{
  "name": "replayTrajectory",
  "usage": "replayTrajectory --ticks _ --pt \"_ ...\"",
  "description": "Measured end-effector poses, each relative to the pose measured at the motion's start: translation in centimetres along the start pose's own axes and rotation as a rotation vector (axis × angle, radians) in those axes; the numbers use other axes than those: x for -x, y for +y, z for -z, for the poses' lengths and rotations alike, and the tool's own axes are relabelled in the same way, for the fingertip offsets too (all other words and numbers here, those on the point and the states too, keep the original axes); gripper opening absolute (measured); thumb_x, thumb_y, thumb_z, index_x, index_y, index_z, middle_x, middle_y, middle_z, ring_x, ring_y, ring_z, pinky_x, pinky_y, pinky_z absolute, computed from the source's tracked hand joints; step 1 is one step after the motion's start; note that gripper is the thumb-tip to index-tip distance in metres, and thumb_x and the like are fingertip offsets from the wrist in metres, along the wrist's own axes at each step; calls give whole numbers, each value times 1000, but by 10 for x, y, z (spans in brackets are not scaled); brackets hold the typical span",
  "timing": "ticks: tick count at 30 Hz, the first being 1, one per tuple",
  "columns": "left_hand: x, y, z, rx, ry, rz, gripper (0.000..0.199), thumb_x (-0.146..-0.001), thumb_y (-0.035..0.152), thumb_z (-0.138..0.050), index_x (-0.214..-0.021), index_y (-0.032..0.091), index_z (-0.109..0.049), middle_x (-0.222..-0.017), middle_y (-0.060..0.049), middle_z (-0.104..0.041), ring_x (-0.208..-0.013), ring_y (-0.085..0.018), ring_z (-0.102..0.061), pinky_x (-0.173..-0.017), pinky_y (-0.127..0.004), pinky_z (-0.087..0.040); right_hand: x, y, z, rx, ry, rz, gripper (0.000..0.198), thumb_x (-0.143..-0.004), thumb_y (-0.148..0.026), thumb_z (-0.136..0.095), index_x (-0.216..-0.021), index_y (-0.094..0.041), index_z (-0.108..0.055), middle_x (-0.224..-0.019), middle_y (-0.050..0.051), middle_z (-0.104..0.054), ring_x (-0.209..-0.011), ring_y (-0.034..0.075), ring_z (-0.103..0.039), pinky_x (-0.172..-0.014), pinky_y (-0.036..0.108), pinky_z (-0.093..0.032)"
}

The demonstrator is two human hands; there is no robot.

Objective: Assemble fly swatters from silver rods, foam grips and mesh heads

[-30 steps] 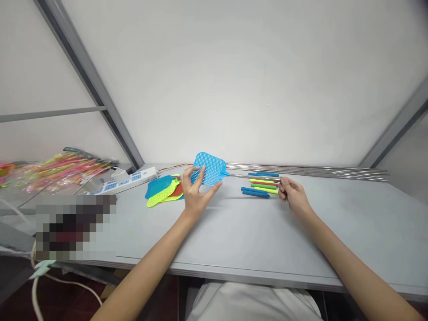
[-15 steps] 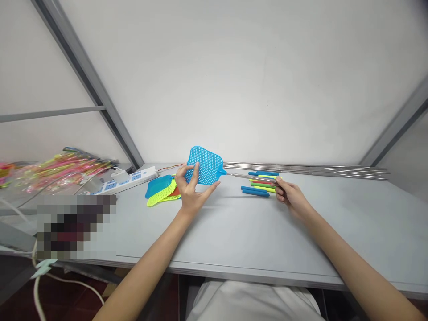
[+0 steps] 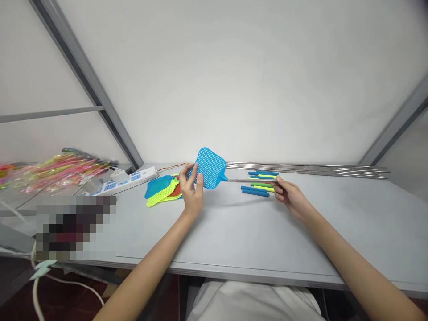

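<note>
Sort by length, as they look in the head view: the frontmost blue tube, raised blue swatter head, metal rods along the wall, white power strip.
Metal rods
White power strip
Raised blue swatter head
Frontmost blue tube

This looks like a small workshop or assembly corner: a plain grey workbench (image 3: 227, 240) against a pale wall (image 3: 234, 80) between metal posts (image 3: 87, 84), with parts grouped by kind around a blue swatter (image 3: 211, 167). Loose perforated heads (image 3: 161, 192), coloured tubes (image 3: 255, 191) and long metal rods (image 3: 307, 169) share it with a power strip (image 3: 135, 177). The blurred bundle (image 3: 72, 167) at far left appears to be plastic-wrapped goods.
</note>
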State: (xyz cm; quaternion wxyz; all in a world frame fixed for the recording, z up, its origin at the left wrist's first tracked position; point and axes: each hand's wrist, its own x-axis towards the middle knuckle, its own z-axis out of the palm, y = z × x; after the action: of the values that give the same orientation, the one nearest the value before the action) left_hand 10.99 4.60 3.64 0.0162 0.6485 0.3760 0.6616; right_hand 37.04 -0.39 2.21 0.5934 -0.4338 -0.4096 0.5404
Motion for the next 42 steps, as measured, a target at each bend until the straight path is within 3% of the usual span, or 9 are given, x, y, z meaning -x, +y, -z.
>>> replayTrajectory --ticks 4,8,10,13,17,26,30,42 --pt "1 -9 -7 160 4 308 39 -69 31 -52 -106 17 -50 -112 -8 -43 -103 -16 -41 -87 -28 -33 0 1 0 13 27 12 34 -61 -49 -54 -64 -16 -51 -51 -5 -31 -40 4 -29 -35 19 -24" --pt "-3 -18 -9 560 22 693 48 -65 23 -58 -111 19 -43 -110 -6 -48 -102 -15 -43 -86 -28 -36 -1 2 1 32 59 37 36 -60 -51 -54 -61 -16 -48 -52 -4 -32 -41 4 -29 -35 20 -24" --pt "-7 -19 -9 801 -16 860 39 -67 18 -56 -104 16 -48 -106 -6 -52 -100 -14 -46 -85 -26 -38 -1 3 2 41 70 42 36 -60 -51 -54 -61 -16 -48 -53 -4 -32 -41 4 -30 -35 20 -24" --pt "-12 -17 -9 1048 -49 989 20 -70 12 -50 -90 11 -55 -101 -6 -55 -100 -13 -46 -85 -22 -39 -2 3 3 55 88 50 34 -61 -51 -53 -63 -16 -50 -53 -4 -32 -41 4 -29 -35 20 -24" --pt "-12 -10 -8 1157 -154 1022 20 -73 13 -47 -92 14 -54 -102 -5 -55 -100 -13 -46 -87 -26 -39 -3 4 4 77 127 59 35 -62 -52 -52 -62 -16 -50 -55 -3 -34 -41 5 -30 -35 20 -24" --pt "0 15 -9 1128 -504 908 27 -75 28 -46 -99 18 -52 -107 -6 -52 -97 -21 -48 -87 -39 -35 -1 3 3 84 119 42 34 -63 -50 -52 -61 -16 -47 -54 -3 -34 -41 5 -31 -35 19 -24" --pt "2 21 -11 1074 -553 871 27 -75 31 -45 -98 19 -53 -111 -6 -49 -97 -22 -49 -87 -39 -34 -1 2 3 116 128 33 34 -64 -49 -51 -64 -15 -50 -52 -3 -34 -40 5 -31 -34 19 -24" --pt "1 15 -8 996 -629 843 30 -75 34 -43 -101 22 -52 -114 -5 -46 -98 -23 -48 -83 -35 -35 1 -1 3 168 -83 -11 34 -64 -49 -51 -59 -16 -48 -49 -5 -34 -40 5 -34 -37 19 -24"
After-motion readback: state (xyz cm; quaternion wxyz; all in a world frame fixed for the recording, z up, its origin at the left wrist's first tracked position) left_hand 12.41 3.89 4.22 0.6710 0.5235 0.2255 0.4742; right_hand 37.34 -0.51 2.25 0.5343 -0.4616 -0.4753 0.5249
